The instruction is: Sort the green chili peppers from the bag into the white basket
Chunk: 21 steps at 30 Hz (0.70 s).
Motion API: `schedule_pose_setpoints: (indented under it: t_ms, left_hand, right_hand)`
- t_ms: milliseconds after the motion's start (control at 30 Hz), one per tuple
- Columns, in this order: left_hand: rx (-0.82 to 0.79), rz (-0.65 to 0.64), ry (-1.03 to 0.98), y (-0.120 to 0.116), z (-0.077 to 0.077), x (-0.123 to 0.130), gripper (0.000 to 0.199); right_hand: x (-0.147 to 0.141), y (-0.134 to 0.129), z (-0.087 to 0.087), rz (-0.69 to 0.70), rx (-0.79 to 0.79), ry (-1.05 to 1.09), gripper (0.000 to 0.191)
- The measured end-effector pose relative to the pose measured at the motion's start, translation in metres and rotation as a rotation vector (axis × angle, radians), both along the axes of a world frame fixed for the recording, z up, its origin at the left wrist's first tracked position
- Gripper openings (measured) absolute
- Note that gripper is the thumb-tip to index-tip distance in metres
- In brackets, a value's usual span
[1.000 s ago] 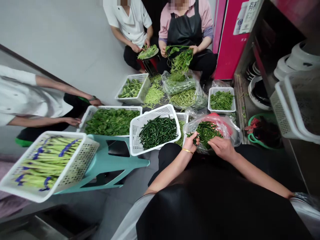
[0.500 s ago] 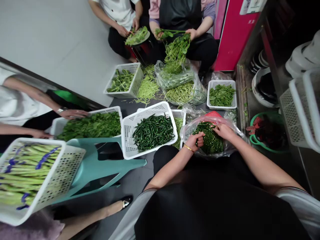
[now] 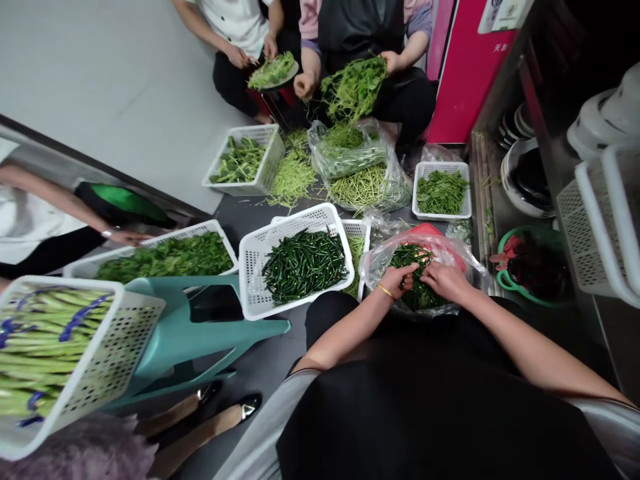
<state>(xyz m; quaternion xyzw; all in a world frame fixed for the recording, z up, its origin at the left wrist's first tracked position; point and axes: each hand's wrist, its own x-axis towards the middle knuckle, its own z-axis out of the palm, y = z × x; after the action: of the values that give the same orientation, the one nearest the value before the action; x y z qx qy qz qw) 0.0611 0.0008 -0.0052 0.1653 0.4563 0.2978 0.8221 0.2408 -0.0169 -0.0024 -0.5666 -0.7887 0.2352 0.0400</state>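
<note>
Close together over an open clear plastic bag in front of my lap are both my hands. The bag holds thin dark green chilies. My left hand, with a gold bracelet at the wrist, is closed with its index finger pointing toward the right hand. Facing it, my right hand is pinched shut, its fingertips nearly touching the left ones. Whatever lies between the fingers is too small to make out. Just left of the bag, a white basket holds a heap of dark green chilies.
Left stand a teal stool and a basket of bundled green stalks. A co-worker's hand is at a basket of leafy greens. Two people ahead handle greens. Right are a green colander and a small basket of greens.
My hands have come closer together over the bag, the right one moving left and slightly down. Ahead, a co-worker has lowered one hand from the greens. The leafy basket at left has shifted left.
</note>
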Motion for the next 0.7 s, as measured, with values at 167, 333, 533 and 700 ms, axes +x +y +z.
schedule_pose_setpoints:
  t_ms: [167, 333, 533, 700]
  left_hand:
    - [0.279, 0.225, 0.114, -0.003, 0.005, 0.002, 0.045]
    - [0.139, 0.285, -0.099, -0.001, 0.013, -0.026, 0.04]
    - [-0.012, 0.086, -0.213, -0.002, 0.009, -0.045, 0.035]
    - [0.055, 0.033, -0.043, -0.006, 0.003, -0.032, 0.045]
  right_hand:
    - [-0.001, 0.005, -0.007, -0.138, -0.16, 0.062, 0.031]
    - [0.003, 0.042, -0.012, -0.097, -0.096, -0.027, 0.033]
    - [-0.007, 0.08, -0.021, -0.009, -0.131, -0.326, 0.039]
    - [0.005, 0.052, -0.006, 0.088, -0.016, -0.213, 0.032]
